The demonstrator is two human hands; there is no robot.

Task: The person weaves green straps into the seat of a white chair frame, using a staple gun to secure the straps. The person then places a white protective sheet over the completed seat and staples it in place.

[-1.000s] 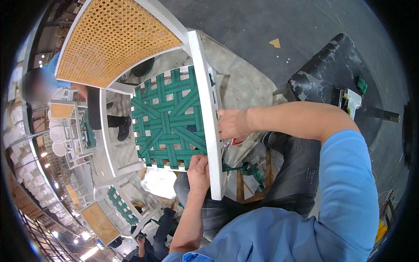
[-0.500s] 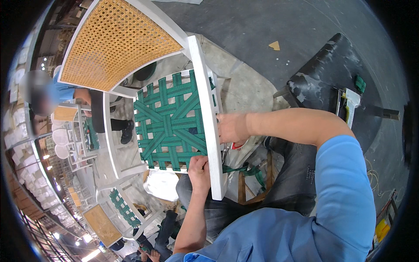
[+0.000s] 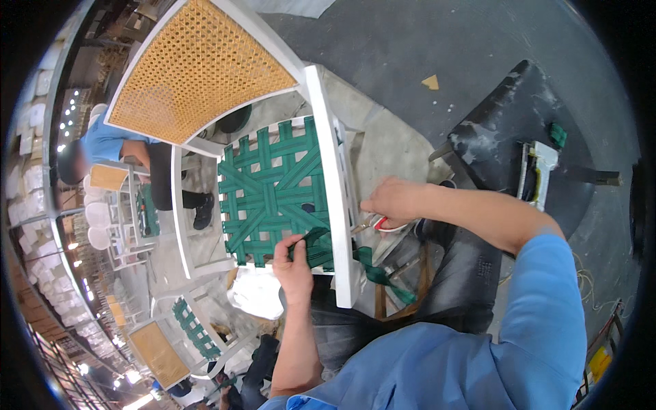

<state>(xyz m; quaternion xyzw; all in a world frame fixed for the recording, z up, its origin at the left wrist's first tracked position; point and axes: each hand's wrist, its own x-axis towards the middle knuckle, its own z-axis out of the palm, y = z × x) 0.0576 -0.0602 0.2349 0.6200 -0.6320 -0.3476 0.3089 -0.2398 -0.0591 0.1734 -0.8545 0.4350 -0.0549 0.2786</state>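
Note:
A white wooden chair point(image 3: 335, 205) stands tilted before me, its seat of crossed green webbing point(image 3: 266, 191) facing me. My left hand point(image 3: 294, 266) pinches a loose green strap point(image 3: 316, 242) above the seat's near corner. On the other side of the chair's white rail is my right hand point(image 3: 395, 201), its fingers closed. Scissors point(image 3: 385, 224) with red and white handles sit under that hand, blades pointing to the rail; the fingers on the handles are partly hidden. A loose green tail point(image 3: 384, 277) hangs outside the rail, over my lap.
On the right, a worn black padded seat point(image 3: 499, 130) carries a staple gun point(image 3: 540, 174) and a small green webbing roll point(image 3: 557, 134). A co-worker point(image 3: 164, 171) sits at the left near other chairs. Another webbed chair point(image 3: 195, 324) stands lower left.
My left hand has moved left from the rail, raising the strap from the seat. My right hand has drawn away from the rail, with the scissors now showing more fully beneath it.

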